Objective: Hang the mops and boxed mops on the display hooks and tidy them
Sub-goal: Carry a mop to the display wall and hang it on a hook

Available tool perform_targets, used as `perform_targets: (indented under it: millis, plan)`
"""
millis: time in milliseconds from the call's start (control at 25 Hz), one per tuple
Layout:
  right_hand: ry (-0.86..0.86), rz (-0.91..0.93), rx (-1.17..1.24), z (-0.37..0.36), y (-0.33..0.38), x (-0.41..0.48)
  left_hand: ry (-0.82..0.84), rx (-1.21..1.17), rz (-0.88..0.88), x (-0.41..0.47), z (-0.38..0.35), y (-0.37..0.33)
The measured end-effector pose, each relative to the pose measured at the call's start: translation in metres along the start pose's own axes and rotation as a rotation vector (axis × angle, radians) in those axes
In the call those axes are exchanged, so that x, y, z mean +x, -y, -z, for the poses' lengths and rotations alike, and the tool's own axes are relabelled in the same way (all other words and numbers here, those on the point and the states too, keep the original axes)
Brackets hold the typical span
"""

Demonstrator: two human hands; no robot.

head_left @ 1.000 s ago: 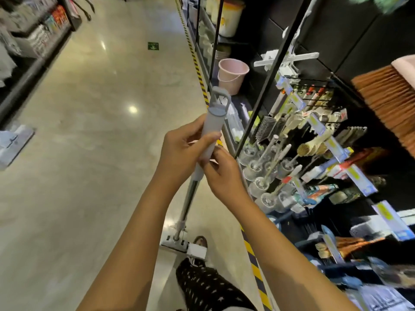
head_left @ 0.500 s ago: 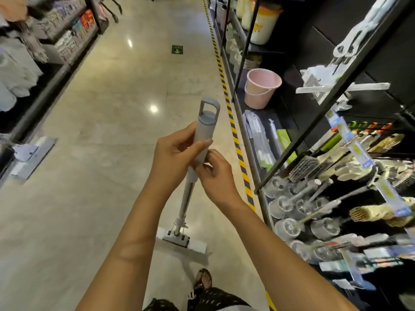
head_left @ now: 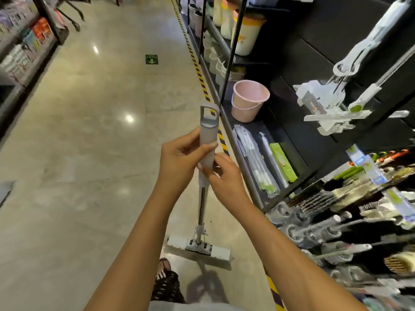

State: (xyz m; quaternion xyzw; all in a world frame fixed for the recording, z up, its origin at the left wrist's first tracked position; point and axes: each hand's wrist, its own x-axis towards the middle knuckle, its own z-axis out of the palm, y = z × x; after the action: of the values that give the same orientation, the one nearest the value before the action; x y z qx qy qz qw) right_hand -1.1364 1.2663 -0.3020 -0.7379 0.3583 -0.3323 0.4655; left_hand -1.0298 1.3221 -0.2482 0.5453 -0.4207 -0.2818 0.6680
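- Grey plastic forms the grip of the mop (head_left: 203, 198) we hold upright in the aisle, its hanging loop at the top and its flat head resting on the floor (head_left: 89, 153) near our foot.
- Our left hand (head_left: 179, 162) wraps the grip, thumb laid across its front and fingers behind.
- Our right hand (head_left: 226, 178) pinches the lower end of the same grip from the right, fingertips touching it just below the left thumb.
- To our right stands the black shelf (head_left: 249, 173); a pink bucket (head_left: 249, 99) sits on it, with bagged mops (head_left: 256, 162) and a green box (head_left: 283, 162) lying just beside.
- Above and further right, white mops (head_left: 332, 104) hang on the display, well apart from the one we hold.
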Motion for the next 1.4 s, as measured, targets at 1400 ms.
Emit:
perform_targets:
  millis: [1400]
  plan:
    - [-0.86,0.066,-0.23,0.372,0.063,0.522,0.747,-0.325,-0.413,0.625,-0.354,-0.099]
